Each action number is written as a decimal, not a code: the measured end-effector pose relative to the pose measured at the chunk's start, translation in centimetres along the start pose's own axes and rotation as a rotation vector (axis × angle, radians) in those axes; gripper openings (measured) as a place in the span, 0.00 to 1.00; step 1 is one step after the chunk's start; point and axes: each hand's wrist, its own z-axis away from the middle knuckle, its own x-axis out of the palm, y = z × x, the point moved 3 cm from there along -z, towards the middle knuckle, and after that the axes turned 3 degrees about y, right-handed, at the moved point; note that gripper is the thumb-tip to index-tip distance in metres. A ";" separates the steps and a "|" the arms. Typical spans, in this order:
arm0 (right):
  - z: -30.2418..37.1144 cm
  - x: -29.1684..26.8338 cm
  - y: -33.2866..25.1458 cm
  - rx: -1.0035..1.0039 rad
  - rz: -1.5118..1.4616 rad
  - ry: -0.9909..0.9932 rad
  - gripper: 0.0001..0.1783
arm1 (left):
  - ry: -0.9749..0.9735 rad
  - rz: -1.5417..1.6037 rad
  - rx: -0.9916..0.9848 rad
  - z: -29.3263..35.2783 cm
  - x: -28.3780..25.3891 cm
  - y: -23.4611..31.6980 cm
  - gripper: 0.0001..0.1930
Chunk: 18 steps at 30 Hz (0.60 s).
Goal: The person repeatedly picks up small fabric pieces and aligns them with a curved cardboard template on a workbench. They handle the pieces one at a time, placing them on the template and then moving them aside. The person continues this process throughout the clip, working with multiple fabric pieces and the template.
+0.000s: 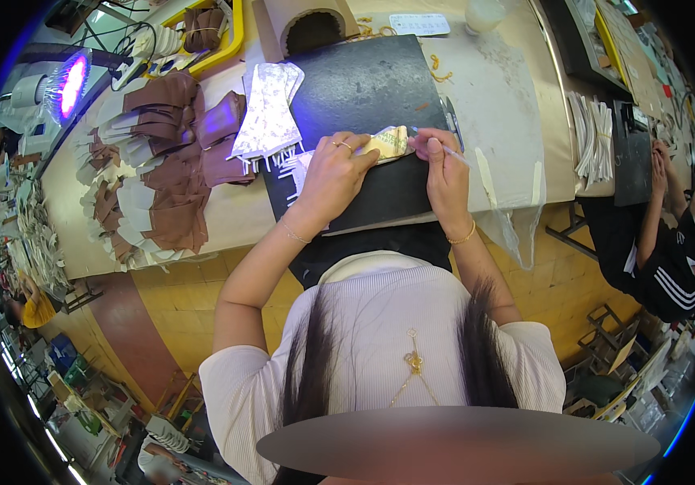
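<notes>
On the black board (pixel 371 81) lies a small pale yellow piece (pixel 390 142) with faint markings. My left hand (pixel 333 179) holds its left end with the fingers pressed together, and a ring shows on one finger. At the piece's right edge, my right hand (pixel 447 174) is closed around a slim, pale pen-like tool (pixel 458 156), its tip close to the piece. White pieces with strap-like ends (pixel 293 174) lie partly under my left wrist. Just left of the board, a stack of shiny white flared pieces (pixel 270 109) overlaps its edge.
Stacks of brown and white cut pieces (pixel 161 182) cover the table's left side. A cardboard tube (pixel 312 36) and a yellow tray (pixel 238 32) stand at the back. A clear plastic sheet (pixel 517 178) hangs over the front edge. Another person's hands (pixel 659 166) are at the far right.
</notes>
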 end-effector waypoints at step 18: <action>0.8 0.7 -3.0 -0.364 0.506 -0.116 0.09 | 0.026 -0.120 0.077 0.2 0.1 0.4 0.09</action>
